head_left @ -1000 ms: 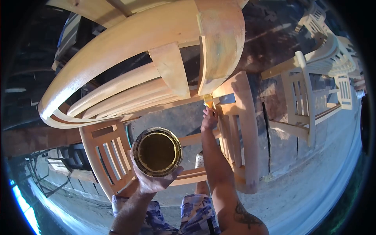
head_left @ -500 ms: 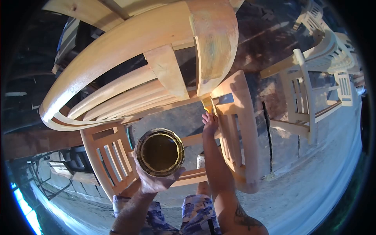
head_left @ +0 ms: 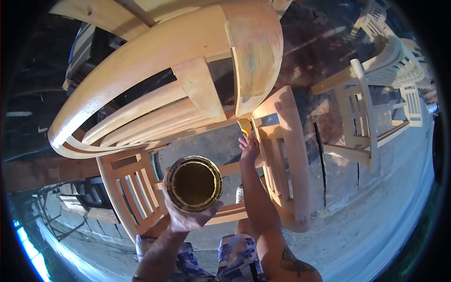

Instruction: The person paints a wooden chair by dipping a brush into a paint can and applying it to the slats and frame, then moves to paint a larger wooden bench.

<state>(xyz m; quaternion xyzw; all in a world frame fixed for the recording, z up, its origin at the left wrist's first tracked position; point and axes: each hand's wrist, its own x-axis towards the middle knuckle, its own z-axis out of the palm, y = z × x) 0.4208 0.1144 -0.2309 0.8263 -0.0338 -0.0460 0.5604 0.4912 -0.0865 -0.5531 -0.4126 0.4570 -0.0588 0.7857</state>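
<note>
My left hand is wrapped round an open can from below and the left, its mouth facing me. Dark liquid shows inside, and the rim is stained. In my right hand is a paintbrush with a yellow handle, its bristle end at the lower edge of the bench's backrest, close to the right armrest post. The wooden bench has a broad curved top rail with slats under it. Wet-looking shine lies on the rail's left end. The bristle tips are hard to make out.
The bench's slatted right side stands just right of my right arm, its left side beyond the can. More unfinished wooden benches stand at the right. Dark boxes lie at the left. Concrete floor spreads below.
My right hand and the paintbrush have shifted slightly left along the backrest's lower edge. The can in my left hand has barely moved.
</note>
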